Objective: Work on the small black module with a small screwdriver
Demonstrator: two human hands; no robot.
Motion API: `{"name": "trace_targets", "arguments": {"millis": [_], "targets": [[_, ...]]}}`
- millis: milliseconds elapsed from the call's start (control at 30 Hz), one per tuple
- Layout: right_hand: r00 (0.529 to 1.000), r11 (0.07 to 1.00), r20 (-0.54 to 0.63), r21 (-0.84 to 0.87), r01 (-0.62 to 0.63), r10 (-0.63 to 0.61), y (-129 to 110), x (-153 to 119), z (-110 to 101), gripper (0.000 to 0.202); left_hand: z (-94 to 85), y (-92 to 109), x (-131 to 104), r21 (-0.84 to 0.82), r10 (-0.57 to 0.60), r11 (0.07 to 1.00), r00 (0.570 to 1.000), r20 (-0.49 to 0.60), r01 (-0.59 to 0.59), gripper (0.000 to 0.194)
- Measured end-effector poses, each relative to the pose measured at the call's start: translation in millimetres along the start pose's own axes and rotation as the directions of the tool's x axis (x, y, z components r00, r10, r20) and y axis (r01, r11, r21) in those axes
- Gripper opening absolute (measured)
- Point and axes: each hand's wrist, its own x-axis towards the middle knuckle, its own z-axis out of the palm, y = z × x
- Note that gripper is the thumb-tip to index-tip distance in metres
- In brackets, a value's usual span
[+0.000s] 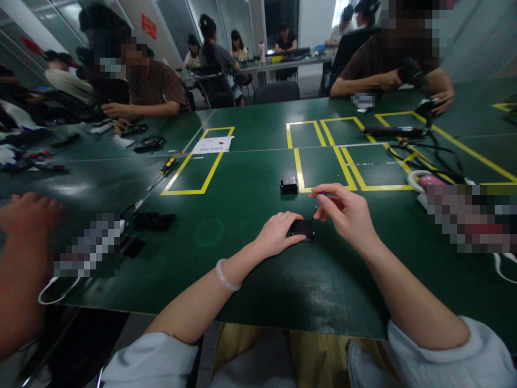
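Black module (pixel 306 230) lies inward of the counter's near edge (pixel 323 330), held by the left hand (pixel 278 233) between thumb and fingers; the right hand (pixel 344 209) pinches a slim item (pixel 317 208). Slackened left grip could let the module skid.

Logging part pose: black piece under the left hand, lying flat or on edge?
Apparently flat: the black piece shows its broad face upward on the green table, left hand gripping it.
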Motion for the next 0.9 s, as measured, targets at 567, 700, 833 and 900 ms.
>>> {"name": "trace_targets", "arguments": {"millis": [567, 700, 833, 900], "targets": [[1.0, 1.0, -0.009, -0.004, -0.007, 0.007, 1.8, -1.5, 1.0, 0.022, 0.5, -1.6, -0.5, 0.025, 0.025, 0.999, 1.0, -0.012, -0.025, 0.04], [0.999, 0.999, -0.024, 0.037, -0.022, 0.023, 1.4, -2.4, 1.9, 0.021, 0.8, -1.6, -0.3, 0.019, 0.016, 1.0, 1.0, -0.01, -0.015, 0.039], [1.0, 1.0, -0.017, 0.03, -0.007, 0.008, 1.7, -2.6, 1.6, 0.019, 0.5, -1.4, -0.5, 0.009, 0.018, 1.0, 1.0, -0.012, -0.018, 0.039], [1.0, 1.0, -0.014, 0.02, -0.002, 0.002, 1.8, -2.4, 1.4, 0.019, 0.4, -1.3, -0.5, 0.006, 0.021, 1.0, 1.0, -0.018, -0.021, 0.039]]}}
